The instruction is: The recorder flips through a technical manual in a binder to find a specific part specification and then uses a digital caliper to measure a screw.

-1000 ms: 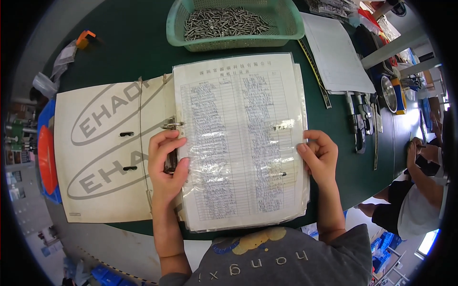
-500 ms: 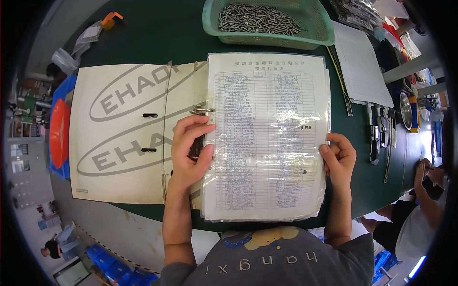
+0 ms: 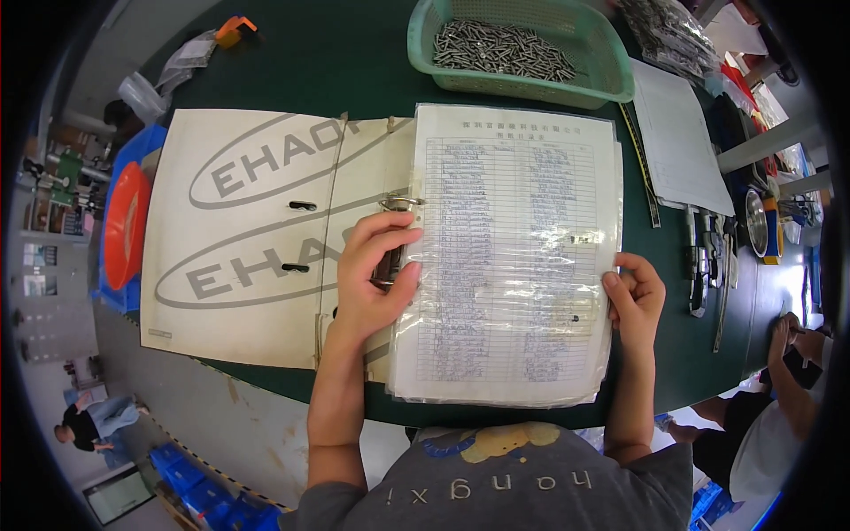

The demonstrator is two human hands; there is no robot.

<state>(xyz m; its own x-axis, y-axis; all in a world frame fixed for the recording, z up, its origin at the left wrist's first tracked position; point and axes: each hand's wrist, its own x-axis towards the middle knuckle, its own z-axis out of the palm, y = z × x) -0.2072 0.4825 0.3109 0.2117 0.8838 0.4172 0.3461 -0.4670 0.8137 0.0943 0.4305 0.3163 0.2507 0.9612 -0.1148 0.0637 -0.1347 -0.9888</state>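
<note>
"One question first: how does the left hand [image 3: 381,270] stand?"

"Half open, thumb parted from curved fingers; its fingertips touch the left edge of the stack of sleeved sheets [image 3: 513,354], just beside the metal ring clasp [image 3: 400,203]."

"And the right hand [image 3: 636,301]?"

"Pinching the stack's right edge, thumb uppermost; the other fingers curl in."

"Where does the stack lie?"

"At the right-hand side of the open binder [image 3: 239,323], whose cream cover spreads leftward; all on the dark green counter [image 3: 301,75]."

"What surrounds it?"

"A green basket [image 3: 611,84] of metal screws [image 3: 500,49], beyond the stack; calipers [image 3: 699,283] to the right; a co-worker [image 3: 766,442] near the counter's right end; one more person [image 3: 93,425] farther off, lower left."
</note>
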